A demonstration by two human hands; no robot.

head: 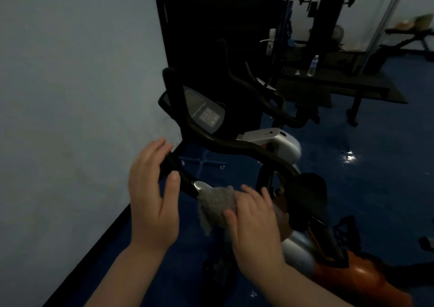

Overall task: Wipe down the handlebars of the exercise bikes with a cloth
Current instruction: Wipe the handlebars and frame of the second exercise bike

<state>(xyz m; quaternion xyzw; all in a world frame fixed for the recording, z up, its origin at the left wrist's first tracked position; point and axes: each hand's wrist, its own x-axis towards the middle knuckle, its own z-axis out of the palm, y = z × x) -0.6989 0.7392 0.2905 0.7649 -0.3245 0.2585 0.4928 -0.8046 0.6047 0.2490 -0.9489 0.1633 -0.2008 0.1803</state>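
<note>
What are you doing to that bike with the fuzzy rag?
A person is cleaning an exercise bike in a dim gym. The right hand presses a grey cloth onto the near end of the black handlebar. The left hand is open, its thumb and fingers around the foam grip on the left end, steadying it.

No readable text in my feed. The bike's console [203,109] has a grey display and a pad of pale buttons below it, but any markings on them are too dim and blurred for me to make out. The water bottle [313,66] on the bench [340,88] at the back carries a label; it's too small to read. I see no brand marks, numbers or signs elsewhere.
</note>
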